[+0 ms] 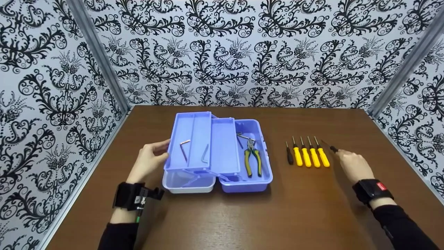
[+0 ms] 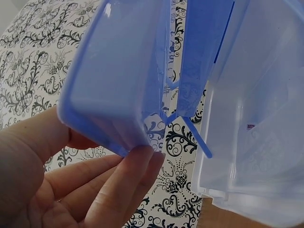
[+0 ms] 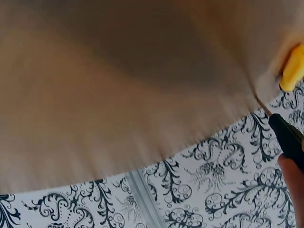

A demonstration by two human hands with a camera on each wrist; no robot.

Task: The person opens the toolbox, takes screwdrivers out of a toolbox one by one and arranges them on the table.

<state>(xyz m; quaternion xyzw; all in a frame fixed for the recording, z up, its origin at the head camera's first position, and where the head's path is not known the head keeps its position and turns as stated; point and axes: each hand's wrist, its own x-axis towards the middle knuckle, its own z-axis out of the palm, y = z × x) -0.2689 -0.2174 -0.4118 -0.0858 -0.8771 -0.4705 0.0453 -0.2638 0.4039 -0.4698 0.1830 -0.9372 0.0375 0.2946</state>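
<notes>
An open blue toolbox [image 1: 265, 177] stands mid-table with its fold-out trays spread to the left. My left hand [image 1: 160, 150] grips the left edge of the upper tray [image 1: 194, 130], thumb on the side and fingers [image 2: 135, 173] under its rim [image 2: 99, 135]. Two hex keys [image 1: 185, 146] lie in that tray. Yellow-handled pliers [image 1: 252, 160] lie in the base. To the right, my right hand [image 1: 342, 155] pinches a black-handled screwdriver [image 1: 330, 147] just above the table, beside a row of several screwdrivers [image 1: 310, 156]. The right wrist view shows the black handle [image 3: 287, 135] and one yellow handle [image 3: 292, 69].
The brown table [image 1: 305, 208] is enclosed by patterned walls on the left, back and right. A small black screwdriver [image 1: 289, 157] sits at the left end of the row. A clear lower compartment [image 1: 187, 185] hangs under the upper tray.
</notes>
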